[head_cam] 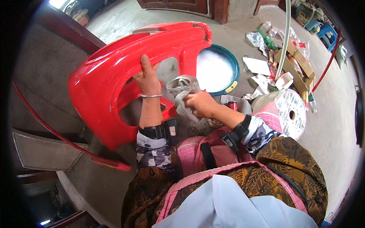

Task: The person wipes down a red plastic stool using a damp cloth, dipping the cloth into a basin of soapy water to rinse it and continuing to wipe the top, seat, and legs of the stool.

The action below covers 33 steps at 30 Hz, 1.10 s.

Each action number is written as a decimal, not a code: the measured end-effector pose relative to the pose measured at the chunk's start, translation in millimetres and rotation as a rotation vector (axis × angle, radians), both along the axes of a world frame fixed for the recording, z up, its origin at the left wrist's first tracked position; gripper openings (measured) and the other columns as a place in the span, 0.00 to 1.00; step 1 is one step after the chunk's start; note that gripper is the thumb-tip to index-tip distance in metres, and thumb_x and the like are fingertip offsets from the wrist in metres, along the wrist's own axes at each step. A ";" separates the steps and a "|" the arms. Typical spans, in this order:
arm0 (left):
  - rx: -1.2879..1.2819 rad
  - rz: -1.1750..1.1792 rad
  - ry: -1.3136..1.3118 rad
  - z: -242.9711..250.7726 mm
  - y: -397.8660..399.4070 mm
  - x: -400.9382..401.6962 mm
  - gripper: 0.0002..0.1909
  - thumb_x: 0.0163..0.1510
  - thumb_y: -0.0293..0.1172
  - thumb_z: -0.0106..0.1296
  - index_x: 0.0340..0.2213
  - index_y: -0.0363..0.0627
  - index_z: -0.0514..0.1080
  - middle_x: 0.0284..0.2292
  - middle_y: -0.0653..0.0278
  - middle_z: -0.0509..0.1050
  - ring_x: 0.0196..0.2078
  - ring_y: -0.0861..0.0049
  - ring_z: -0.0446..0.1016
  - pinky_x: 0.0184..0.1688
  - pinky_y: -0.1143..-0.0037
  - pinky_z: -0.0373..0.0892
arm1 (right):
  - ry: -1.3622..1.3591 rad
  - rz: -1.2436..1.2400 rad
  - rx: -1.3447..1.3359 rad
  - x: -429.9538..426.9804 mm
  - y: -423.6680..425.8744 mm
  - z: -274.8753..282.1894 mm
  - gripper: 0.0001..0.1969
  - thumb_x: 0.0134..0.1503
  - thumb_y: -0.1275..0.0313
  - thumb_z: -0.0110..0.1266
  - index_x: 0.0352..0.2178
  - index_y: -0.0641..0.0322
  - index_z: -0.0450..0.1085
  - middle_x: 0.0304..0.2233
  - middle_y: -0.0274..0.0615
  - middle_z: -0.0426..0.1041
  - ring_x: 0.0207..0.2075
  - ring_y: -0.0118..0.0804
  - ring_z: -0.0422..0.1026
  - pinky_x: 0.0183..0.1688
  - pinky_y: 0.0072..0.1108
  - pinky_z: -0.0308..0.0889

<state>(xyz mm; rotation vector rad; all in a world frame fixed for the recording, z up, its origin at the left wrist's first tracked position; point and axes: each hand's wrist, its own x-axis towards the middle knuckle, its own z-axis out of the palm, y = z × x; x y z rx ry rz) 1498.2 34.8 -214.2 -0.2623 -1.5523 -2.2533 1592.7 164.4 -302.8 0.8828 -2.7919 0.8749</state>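
Observation:
A large red plastic chair (94, 82) with rounded openings lies tilted before me, left of centre. My left hand (148, 78) grips it at the edge of an opening, the thumb on the outer face. Bunched in my right hand (201, 104) is a grey-white cloth (184, 99), close beside the red plastic; whether the cloth touches it I cannot tell. Behind the chair, partly hidden by it, a round teal basin (235, 61) holds white suds (214, 69).
Right of the basin lie a cardboard box (295, 64), a green plastic bottle (266, 39) and wrappers. A large white roll (285, 114) and a red can (232, 105) are near my right forearm. A thin red strip (54, 131) curves at the left.

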 end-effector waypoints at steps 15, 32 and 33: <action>0.002 -0.071 0.008 12.4 -17.8 0.9 0.16 0.52 0.32 0.43 0.41 0.37 0.60 0.39 0.57 0.65 0.39 0.69 0.68 0.40 0.66 0.69 | -0.361 -0.456 -1.799 -32.3 137.3 65.9 0.11 0.50 0.69 0.43 0.33 0.62 0.65 0.25 0.43 0.68 0.22 0.36 0.69 0.26 0.27 0.67; -0.123 -0.155 -0.064 16.3 -5.8 13.0 0.12 0.51 0.28 0.44 0.39 0.41 0.64 0.37 0.64 0.67 0.38 0.78 0.67 0.38 0.72 0.68 | -0.505 -0.504 -1.857 -71.2 190.3 -0.8 0.17 0.49 0.65 0.41 0.38 0.63 0.63 0.35 0.40 0.68 0.38 0.34 0.66 0.42 0.24 0.61; -0.152 -0.161 -0.069 14.5 -2.2 14.5 0.10 0.51 0.29 0.45 0.37 0.40 0.65 0.34 0.65 0.68 0.35 0.80 0.68 0.36 0.75 0.69 | -0.478 -0.503 -1.795 -76.0 182.0 -0.8 0.16 0.50 0.65 0.41 0.38 0.63 0.63 0.35 0.40 0.68 0.38 0.34 0.66 0.42 0.24 0.60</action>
